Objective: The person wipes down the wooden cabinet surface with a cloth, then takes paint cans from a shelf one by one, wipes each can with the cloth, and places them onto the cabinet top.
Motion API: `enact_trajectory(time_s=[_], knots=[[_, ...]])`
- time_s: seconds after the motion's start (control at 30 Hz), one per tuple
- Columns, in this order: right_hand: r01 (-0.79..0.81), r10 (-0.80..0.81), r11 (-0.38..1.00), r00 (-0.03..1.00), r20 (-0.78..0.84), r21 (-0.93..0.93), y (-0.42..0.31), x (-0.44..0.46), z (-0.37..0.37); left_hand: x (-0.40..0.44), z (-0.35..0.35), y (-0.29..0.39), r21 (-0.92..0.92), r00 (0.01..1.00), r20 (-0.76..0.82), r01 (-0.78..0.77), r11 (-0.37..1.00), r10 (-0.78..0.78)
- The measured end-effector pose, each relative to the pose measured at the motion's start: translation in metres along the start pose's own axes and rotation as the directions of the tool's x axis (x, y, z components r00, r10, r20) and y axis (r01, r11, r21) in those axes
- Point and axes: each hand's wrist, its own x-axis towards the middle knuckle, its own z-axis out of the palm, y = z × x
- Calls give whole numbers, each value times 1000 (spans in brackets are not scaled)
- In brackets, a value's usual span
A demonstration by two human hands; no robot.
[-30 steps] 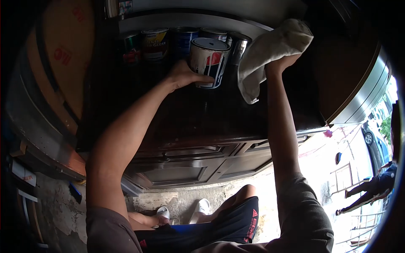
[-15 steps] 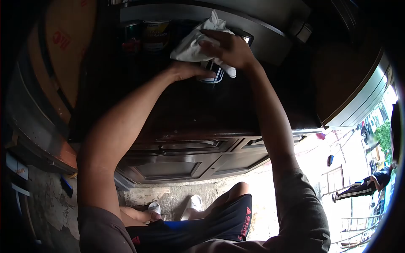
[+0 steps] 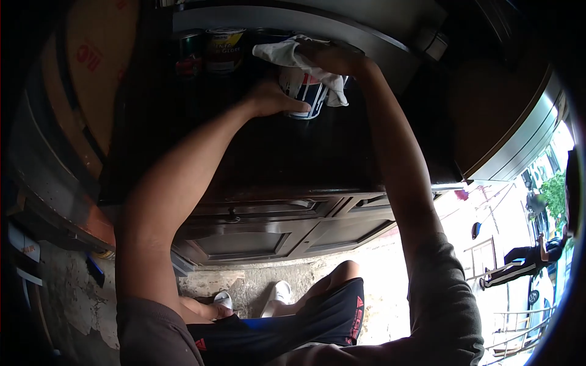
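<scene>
A paint can [image 3: 303,91] with a red, white and dark blue label stands upright on the dark cabinet top [image 3: 287,158]. My left hand [image 3: 273,100] grips its lower left side, the thumb across the front. A pale cloth [image 3: 287,53] lies over the can's lid and hangs down its right side. My right hand [image 3: 339,59] presses on the cloth from above, its fingers partly hidden behind the cloth's folds.
Behind the left hand stand a can with a yellow label [image 3: 223,52] and a green and red can [image 3: 188,55]. More cans at the back are mostly hidden. Cabinet doors [image 3: 244,245] are below. At the far right, outside, a person [image 3: 525,259] is visible.
My right hand has brought the cloth from the right onto the can's lid, then shifted slightly over it. My left hand has stayed on the can. The view has moved slightly.
</scene>
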Motion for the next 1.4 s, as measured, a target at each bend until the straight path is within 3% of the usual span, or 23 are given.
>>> enact_trajectory(time_s=[0.13,0.23,0.4,0.57,0.73,0.9,1.07,1.2,1.4], knots=[[10,-22,998,982,185,69,-21,10,4,0,-1,3,-5,1000,10,-17,1000,18],[-29,22,998,993,120,55,-27,24,6,-5,-3,2,-39,999,39,-19,999,21],[-152,151,986,988,-19,-67,-25,51,13,-5,1,5,58,978,-81,-186,981,190],[-161,168,983,983,73,-86,-30,53,14,-6,3,12,34,982,-146,-119,992,123],[-117,123,992,956,265,-40,-35,41,10,-9,-9,18,44,992,58,110,993,-113],[-161,165,986,971,171,-35,-27,48,11,1,1,-1,-44,997,-11,-79,996,79],[-242,243,970,969,48,-12,-18,60,12,0,0,8,124,968,-105,-217,968,230],[-309,308,951,951,29,10,-5,55,3,-17,-4,35,303,1000,-9,26,953,-24],[-314,314,948,949,-18,-50,-8,40,6,-18,3,27,301,996,-85,6,954,20]])
